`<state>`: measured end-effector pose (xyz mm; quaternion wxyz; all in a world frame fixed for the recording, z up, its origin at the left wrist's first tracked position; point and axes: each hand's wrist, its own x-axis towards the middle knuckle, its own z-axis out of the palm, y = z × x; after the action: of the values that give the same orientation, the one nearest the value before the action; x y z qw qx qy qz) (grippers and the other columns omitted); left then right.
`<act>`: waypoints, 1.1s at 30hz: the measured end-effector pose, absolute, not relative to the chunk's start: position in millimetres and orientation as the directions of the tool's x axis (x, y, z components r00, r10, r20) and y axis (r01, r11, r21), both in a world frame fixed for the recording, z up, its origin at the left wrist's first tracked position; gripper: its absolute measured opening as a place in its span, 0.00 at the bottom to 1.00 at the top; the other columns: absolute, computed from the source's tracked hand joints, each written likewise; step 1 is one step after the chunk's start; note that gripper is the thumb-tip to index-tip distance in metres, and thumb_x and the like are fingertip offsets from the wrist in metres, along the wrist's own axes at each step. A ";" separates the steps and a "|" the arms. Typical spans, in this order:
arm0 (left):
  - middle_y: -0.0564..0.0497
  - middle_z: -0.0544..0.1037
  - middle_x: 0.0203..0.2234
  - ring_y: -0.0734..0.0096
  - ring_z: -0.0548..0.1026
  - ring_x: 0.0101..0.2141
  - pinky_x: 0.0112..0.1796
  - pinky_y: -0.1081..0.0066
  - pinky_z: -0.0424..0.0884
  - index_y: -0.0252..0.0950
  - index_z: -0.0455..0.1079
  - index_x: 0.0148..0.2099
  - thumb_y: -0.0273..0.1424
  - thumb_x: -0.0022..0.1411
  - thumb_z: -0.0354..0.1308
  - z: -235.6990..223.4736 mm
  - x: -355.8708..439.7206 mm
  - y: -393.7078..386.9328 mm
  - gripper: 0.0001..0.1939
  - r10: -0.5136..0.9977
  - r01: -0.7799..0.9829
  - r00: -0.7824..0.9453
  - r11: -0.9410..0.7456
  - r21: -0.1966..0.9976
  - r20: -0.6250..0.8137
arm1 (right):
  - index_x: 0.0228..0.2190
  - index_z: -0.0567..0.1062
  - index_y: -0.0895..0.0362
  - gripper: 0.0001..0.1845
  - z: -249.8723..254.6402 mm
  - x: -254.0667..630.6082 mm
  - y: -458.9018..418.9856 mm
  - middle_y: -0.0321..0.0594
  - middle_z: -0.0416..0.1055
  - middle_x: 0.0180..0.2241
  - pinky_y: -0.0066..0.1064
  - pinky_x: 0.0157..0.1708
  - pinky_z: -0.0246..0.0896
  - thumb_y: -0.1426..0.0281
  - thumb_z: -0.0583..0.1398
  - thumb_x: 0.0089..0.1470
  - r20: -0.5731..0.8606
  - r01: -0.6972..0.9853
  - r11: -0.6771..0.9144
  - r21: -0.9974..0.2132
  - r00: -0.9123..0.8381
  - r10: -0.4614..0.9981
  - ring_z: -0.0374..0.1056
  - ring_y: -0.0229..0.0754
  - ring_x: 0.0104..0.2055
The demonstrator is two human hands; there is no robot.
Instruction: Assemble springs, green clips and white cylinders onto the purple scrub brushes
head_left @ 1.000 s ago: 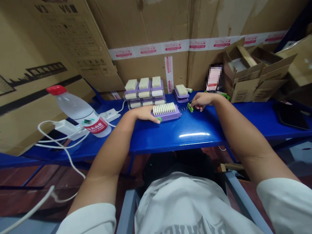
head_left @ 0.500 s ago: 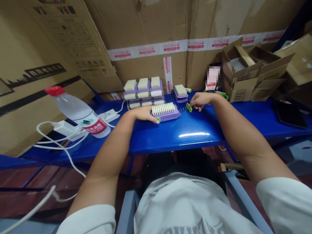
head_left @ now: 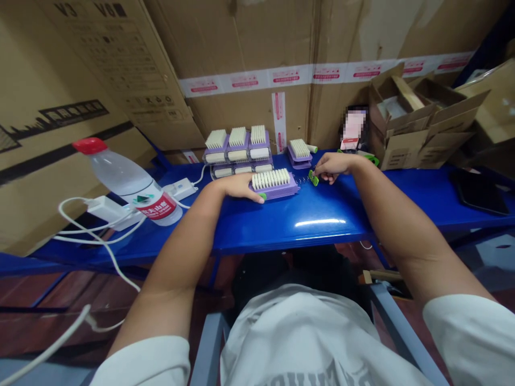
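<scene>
Pretty loud colours on this one. Right beside the left fingers (head_left: 246, 190) sits a purple brush (head_left: 281, 193) with cream bristles (head_left: 273, 179), and a small green piece (head_left: 263, 197) shows at those fingertips. The right fingers (head_left: 323, 174) have a second green piece (head_left: 313, 179), same bright shade. Past both sets of fingers are more purple brushes (head_left: 237, 156), also cream-bristled. The bench (head_left: 281, 230) is glossy royal blue. Left of the fingers, there's a bottle (head_left: 139, 193) with a red cap and red label. Behind them, brown cardboard (head_left: 249, 48) carries white tape (head_left: 245, 81) with a repeating red print.
</scene>
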<state>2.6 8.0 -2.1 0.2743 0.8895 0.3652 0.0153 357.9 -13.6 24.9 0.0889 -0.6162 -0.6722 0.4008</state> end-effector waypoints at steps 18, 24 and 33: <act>0.46 0.76 0.71 0.45 0.75 0.69 0.70 0.55 0.68 0.44 0.67 0.76 0.52 0.51 0.76 -5.6 1.5 9.7 0.54 0.655 0.637 0.738 -0.597 0.487 -0.162 | 0.22 0.74 0.57 0.20 23.3 358.5 -12.6 0.34 0.69 0.18 0.28 0.22 0.71 0.68 0.70 0.64 -0.368 0.756 -0.081 -0.650 -0.220 0.904 0.65 0.35 0.18; 0.47 0.78 0.69 0.45 0.77 0.67 0.69 0.55 0.70 0.45 0.69 0.76 0.52 0.51 0.77 -5.2 1.4 9.9 0.53 0.655 0.625 0.743 -0.605 0.493 -0.139 | 0.23 0.75 0.56 0.19 22.8 358.8 -11.9 0.34 0.69 0.18 0.28 0.23 0.72 0.67 0.71 0.63 -0.372 0.748 -0.090 -0.658 -0.218 0.902 0.65 0.35 0.18; 0.45 0.77 0.71 0.45 0.76 0.68 0.70 0.56 0.68 0.43 0.68 0.76 0.53 0.51 0.76 -6.0 1.1 10.7 0.54 0.659 0.635 0.737 -0.601 0.486 -0.150 | 0.23 0.74 0.56 0.20 23.2 358.2 -12.4 0.34 0.69 0.18 0.27 0.22 0.72 0.66 0.71 0.64 -0.376 0.752 -0.085 -0.654 -0.226 0.899 0.65 0.35 0.18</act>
<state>1.1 10.7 -6.0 0.2624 0.8943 0.3616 0.0225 358.2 -12.4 23.2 0.0905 -0.6156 -0.6704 0.4043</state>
